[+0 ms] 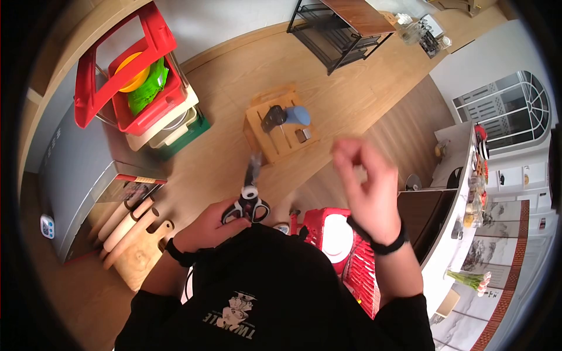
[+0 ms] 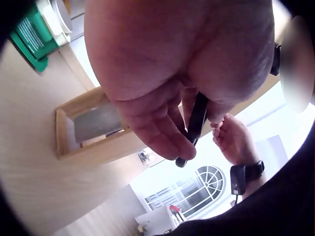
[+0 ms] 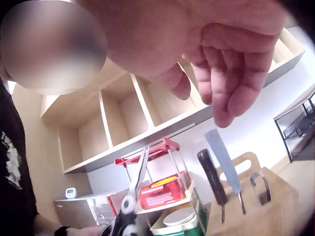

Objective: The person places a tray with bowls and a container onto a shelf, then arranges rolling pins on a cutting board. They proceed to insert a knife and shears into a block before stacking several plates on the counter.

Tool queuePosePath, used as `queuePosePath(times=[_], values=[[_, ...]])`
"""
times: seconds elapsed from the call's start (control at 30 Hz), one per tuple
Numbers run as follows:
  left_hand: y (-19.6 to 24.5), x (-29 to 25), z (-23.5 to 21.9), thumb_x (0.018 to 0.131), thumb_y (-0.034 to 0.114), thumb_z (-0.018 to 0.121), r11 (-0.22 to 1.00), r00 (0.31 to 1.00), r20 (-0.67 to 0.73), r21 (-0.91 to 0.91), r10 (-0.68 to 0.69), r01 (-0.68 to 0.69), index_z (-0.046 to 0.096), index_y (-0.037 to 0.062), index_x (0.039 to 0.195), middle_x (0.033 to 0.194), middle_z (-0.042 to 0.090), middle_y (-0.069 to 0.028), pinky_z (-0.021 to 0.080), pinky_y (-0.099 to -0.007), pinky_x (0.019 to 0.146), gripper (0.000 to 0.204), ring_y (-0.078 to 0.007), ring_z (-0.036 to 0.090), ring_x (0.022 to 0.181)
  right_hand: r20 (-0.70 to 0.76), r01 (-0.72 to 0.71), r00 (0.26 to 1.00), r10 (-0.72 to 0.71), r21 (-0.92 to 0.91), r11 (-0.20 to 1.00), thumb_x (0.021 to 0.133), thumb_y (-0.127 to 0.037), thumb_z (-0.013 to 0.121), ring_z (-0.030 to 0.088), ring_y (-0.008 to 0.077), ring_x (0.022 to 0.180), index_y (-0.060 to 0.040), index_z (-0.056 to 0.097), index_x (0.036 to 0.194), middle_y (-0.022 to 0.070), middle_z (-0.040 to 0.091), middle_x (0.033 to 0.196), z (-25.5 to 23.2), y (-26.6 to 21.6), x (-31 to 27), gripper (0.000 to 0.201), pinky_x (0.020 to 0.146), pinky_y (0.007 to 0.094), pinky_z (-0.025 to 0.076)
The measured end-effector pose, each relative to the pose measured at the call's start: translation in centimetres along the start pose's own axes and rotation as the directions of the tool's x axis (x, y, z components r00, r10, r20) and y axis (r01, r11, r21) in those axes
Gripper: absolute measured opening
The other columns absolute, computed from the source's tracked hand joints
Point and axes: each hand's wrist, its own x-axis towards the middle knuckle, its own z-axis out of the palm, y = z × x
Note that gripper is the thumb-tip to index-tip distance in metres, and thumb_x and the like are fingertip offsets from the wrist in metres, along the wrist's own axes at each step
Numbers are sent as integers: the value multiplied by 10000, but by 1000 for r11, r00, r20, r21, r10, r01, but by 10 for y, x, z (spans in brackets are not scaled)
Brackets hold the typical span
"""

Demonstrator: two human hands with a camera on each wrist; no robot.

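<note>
In the head view my left hand point(image 1: 211, 229) grips a pair of kitchen scissors point(image 1: 250, 192) with black-and-white handles, blades pointing away from my body. The left wrist view shows a dark scissor handle point(image 2: 198, 118) between the fingers and thumb. My right hand point(image 1: 377, 190) is raised to the right with loosely bent fingers and holds nothing. Beyond the scissors stands a wooden knife block point(image 1: 280, 153). A black handle point(image 3: 211, 174) and a blue handle point(image 3: 222, 157) rise from it, beside a curved metal piece point(image 3: 261, 188).
At the left a red rack point(image 1: 164, 44) holds a bowl and a green packet above a grey cabinet point(image 1: 82, 169). A cutting board point(image 1: 137, 257) and rolling pins lean below. A black-framed shelf point(image 1: 357, 17) stands behind; a red dish rack point(image 1: 316, 225) is near my body.
</note>
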Motion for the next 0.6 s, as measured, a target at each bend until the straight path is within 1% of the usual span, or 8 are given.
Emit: queuePosePath(times=[0.1,0.2,0.23,0.33,0.4,0.43,0.5,0.6], values=[[31,16,9,983,79,604,998,992,123,-57,-16,23,555,-4,1246,1086,649,-79,470,-302,911,280,-151,607,1037,193,80,978,-83,23,997,847,-19,721,667,256,707,-5,643,1028,124,661,854,0,6,-45,198,630,319,532],[48,43,26,990,82,584,980,966,180,-110,185,-167,538,1,1270,1092,621,-81,461,-306,924,296,-150,582,1010,157,139,978,-138,6,990,794,-65,795,625,273,689,-35,627,1066,105,632,888,7,1,-73,321,622,346,517],[53,53,33,990,82,584,982,966,187,-96,180,-164,538,1,1270,1092,621,-81,461,-306,924,296,-150,582,1010,143,138,980,-138,12,990,794,-65,795,625,273,689,-35,627,1066,105,632,888,7,0,-75,321,622,346,517],[71,77,53,1036,134,521,944,932,189,-180,310,-277,521,6,1268,1024,591,-43,469,-292,860,265,-121,547,901,80,318,947,-310,-124,940,735,-176,858,608,262,769,-66,645,1141,101,606,1057,0,-5,-80,471,682,344,533],[90,85,58,1098,262,396,987,957,258,-128,132,-102,518,17,1247,972,557,-3,461,-273,783,312,-90,493,817,52,322,946,-319,-230,918,750,-188,845,602,254,765,-79,651,1167,92,604,1058,-2,-3,-81,473,695,337,537],[86,89,62,1098,262,396,988,955,268,-118,128,-99,518,17,1247,972,557,-3,461,-273,783,312,-90,493,817,40,324,943,-330,-333,886,765,-200,833,595,245,762,-92,657,1193,83,603,1059,-3,-2,-82,476,708,331,541],[74,99,70,1115,383,275,940,909,415,-322,33,113,534,36,1214,935,534,29,428,-249,702,445,-63,450,764,31,340,932,-362,-421,841,796,-165,797,602,212,751,-110,674,1205,74,612,1066,-5,11,-87,431,667,303,540],[79,104,82,1112,430,236,944,906,419,-317,58,87,538,39,1213,929,535,34,408,-237,686,504,-55,446,766,-86,404,819,-567,-616,677,797,-86,763,623,143,719,-104,723,1112,89,649,1052,-8,19,-87,318,560,236,505]])
